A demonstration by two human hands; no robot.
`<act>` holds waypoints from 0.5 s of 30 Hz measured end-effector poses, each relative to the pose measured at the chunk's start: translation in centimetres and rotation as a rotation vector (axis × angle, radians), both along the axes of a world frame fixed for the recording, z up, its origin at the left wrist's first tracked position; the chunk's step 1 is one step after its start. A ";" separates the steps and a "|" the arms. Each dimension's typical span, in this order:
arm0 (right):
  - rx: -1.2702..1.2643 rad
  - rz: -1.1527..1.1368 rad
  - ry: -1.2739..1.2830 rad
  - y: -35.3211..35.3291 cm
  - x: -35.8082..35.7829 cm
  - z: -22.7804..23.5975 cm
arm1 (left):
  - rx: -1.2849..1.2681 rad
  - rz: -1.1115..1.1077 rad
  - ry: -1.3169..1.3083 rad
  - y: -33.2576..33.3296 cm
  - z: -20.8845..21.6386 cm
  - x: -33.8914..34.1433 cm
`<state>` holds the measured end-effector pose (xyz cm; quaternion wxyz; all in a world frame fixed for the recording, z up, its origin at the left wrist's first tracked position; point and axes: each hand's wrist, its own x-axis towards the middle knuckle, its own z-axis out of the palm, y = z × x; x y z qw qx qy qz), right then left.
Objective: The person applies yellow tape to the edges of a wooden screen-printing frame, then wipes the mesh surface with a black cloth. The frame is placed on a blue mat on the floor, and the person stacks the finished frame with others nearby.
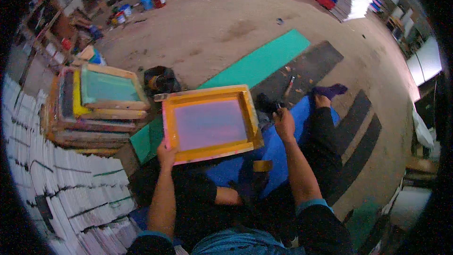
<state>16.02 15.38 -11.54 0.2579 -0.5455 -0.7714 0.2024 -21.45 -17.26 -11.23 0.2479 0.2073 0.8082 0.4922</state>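
Observation:
My left hand (166, 154) is closed on the lower left corner of a screen-printing frame (212, 155), a wooden rectangle with yellow-orange inner edges and a pale mauve mesh. The frame is held tilted above my lap. Just right of the frame, my right hand (284, 124) is closed with its fingertips together around a small dark item, whose kind I cannot make out. A black bundle (268, 105) lies close to those fingers. Under the frame and my right forearm spreads a blue sheet (278, 156), and a roll of brown tape (263, 166) is by my lap.
On the left stand a pile of similar frames (113, 106) and bundled white stacks (89, 193). A black bucket (160, 81) is beyond them. Green (264, 59) and dark (311, 64) strips lie on the floor, a slim tool (290, 85) on the dark one. Paint cans (159, 1) line the back.

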 end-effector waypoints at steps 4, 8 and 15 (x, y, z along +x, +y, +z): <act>-0.285 0.186 -0.106 -4.8 -4.4 0.3 | 0.150 0.062 0.043 -1.7 -1.8 -0.3; -0.379 0.197 -0.189 -5.9 -3.8 -0.8 | -0.032 -0.009 0.230 -1.5 -0.4 1.0; -0.368 0.278 -0.180 -5.4 -4.9 -3.0 | 0.087 -0.035 0.385 -0.2 8.9 1.2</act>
